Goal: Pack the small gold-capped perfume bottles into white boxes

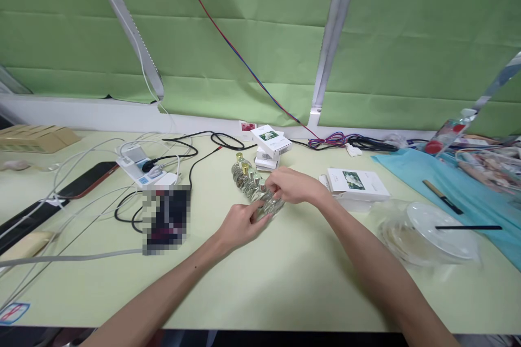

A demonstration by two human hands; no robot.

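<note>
A slanting row of several small clear glass bottles (pixel 245 181) with gold and silver caps, like perfume bottles, stands upright in the middle of the table. At the row's near end, my left hand (pixel 243 223) grips the nearest glass bottle (pixel 273 206) low down between thumb and fingers. From the right, my right hand (pixel 291 184) has its fingers curled closed over the top of that same bottle. Its cap is hidden behind those fingers. Just beyond the hands is a stack of white boxes (pixel 269 143) with a flower picture.
More white boxes (pixel 358 184) lie to the right, near a lidded plastic bowl (pixel 431 227) in a clear bag. A blue cloth (pixel 419 171) carries a knife (pixel 443 197). Cables, a power strip (pixel 142 168) and a dark phone (pixel 90 178) crowd the left.
</note>
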